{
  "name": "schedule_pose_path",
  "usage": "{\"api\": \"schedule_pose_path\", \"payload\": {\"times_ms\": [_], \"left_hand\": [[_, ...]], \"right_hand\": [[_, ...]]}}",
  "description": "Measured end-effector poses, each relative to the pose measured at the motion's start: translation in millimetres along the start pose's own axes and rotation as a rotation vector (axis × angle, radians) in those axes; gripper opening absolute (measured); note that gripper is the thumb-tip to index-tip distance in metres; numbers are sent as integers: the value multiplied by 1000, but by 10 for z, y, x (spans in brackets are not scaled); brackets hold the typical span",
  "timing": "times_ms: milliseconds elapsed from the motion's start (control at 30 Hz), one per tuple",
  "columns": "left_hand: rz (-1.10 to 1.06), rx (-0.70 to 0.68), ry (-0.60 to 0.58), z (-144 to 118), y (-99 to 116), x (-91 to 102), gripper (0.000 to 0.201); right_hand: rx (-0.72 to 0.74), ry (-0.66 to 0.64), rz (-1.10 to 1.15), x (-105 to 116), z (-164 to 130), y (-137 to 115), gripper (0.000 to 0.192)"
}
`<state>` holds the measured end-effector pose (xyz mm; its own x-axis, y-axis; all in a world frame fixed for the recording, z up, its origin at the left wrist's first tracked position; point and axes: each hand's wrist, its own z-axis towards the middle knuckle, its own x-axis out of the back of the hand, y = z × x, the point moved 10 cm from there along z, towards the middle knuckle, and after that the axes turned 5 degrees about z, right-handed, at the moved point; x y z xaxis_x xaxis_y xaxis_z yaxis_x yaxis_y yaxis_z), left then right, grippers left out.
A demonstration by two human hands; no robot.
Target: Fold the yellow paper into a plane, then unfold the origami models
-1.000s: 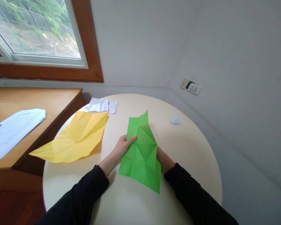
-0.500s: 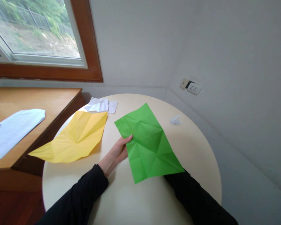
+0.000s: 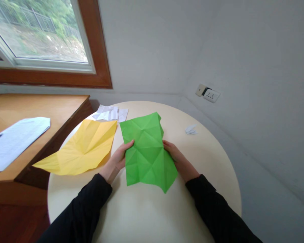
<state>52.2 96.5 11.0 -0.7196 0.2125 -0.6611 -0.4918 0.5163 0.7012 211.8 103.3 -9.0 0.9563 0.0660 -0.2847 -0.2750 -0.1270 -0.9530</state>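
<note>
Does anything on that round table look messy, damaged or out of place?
Nothing is spilled or torn. The creased yellow paper sheet overhangs the round cream table at its left edge, one corner poking out past the rim. Crumpled white paper lies at the far edge. Both hands hold the creased green paper sheet.

A round cream table (image 3: 147,216) stands in a corner, carrying several sheets of paper. A creased yellow sheet (image 3: 83,148) lies on its left side, one corner jutting past the rim. Beyond it, near the far edge, rest crumpled white papers (image 3: 110,113). A small white folded paper piece (image 3: 191,129) sits alone toward the right. A creased green sheet (image 3: 147,152) occupies the middle. Alongside on the left, a wooden desk (image 3: 40,108) bears a printed white document (image 3: 14,141).
</note>
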Motion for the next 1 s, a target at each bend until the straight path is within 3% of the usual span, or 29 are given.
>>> {"api": "schedule_pose_path", "payload": {"times_ms": [67, 133, 200, 333, 500, 633, 733, 833, 900, 1000], "left_hand": [[27, -62, 83, 38, 115, 154, 38], [65, -108, 175, 60, 189, 297, 35], [136, -126, 257, 73, 214, 408, 31], [396, -169, 423, 89, 269, 597, 23], [1004, -341, 578, 78, 526, 632, 26], [1133, -384, 576, 85, 566, 586, 24], [1281, -446, 589, 61, 586, 482, 22], [1415, -496, 592, 46, 557, 369, 32], [1472, -493, 596, 43, 519, 327, 43], [1616, -420, 594, 52, 451, 280, 55]], "right_hand": [[22, 111, -55, 340, 40, -136, 32], [93, 309, -160, 751, 38, -316, 30], [136, 437, -270, 1023, 14, -441, 34], [177, 522, -548, 1164, -29, -570, 42], [235, 546, -938, 1031, -98, -694, 43], [171, 620, -1356, 849, -198, -830, 47], [313, 655, -1554, 484, -321, -1045, 48], [417, 500, -1608, 21, -356, -1018, 46], [399, 320, -1629, -252, -318, -818, 44], [357, 147, -1665, -498, -261, -487, 47]]}}
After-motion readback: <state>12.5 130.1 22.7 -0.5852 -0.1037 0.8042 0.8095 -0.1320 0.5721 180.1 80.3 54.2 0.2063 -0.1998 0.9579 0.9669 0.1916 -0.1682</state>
